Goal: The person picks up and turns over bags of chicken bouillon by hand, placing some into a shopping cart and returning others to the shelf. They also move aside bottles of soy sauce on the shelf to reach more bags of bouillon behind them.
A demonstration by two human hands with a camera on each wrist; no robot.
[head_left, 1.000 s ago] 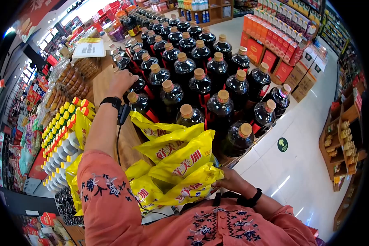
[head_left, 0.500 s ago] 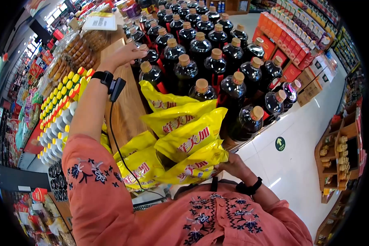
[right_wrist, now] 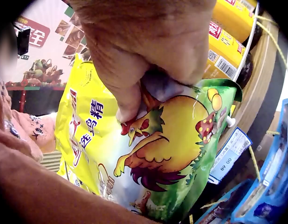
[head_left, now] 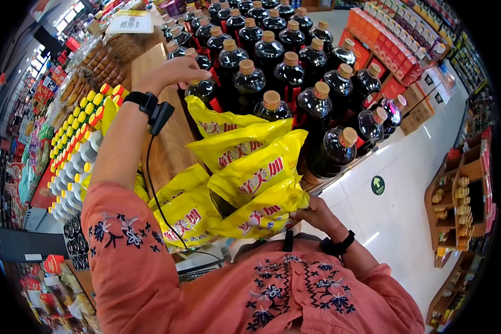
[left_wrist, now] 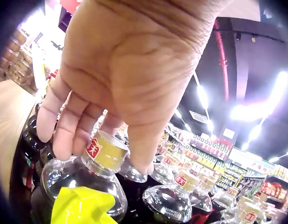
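In the head view my left hand [head_left: 175, 72] reaches over the left edge of closely packed, cork-coloured-capped soy sauce bottles. In the left wrist view its thumb and fingers stand on either side of the gold cap [left_wrist: 109, 151] of one bottle [left_wrist: 71, 175], fingertips right at the cap. My right hand [head_left: 314, 214] grips the nearest yellow bag of chicken bouillon [head_left: 264, 211] at its right side. In the right wrist view the thumb presses this bag's printed front [right_wrist: 167, 140], a rooster on green and yellow; the other fingers are partly hidden.
Several more yellow bags [head_left: 256, 172] stand against the bottles on the wooden counter [head_left: 172, 150]. Yellow-capped bottles [head_left: 75, 145] line the left side. A white sign [head_left: 129, 23] stands at the back left. Tiled floor [head_left: 356, 189] and a wooden shelf [head_left: 462, 195] lie to the right.
My left hand has come back from a farther bottle to the front one beside the bags. The head view has shifted slightly. The right hand stays at the bouillon bag.
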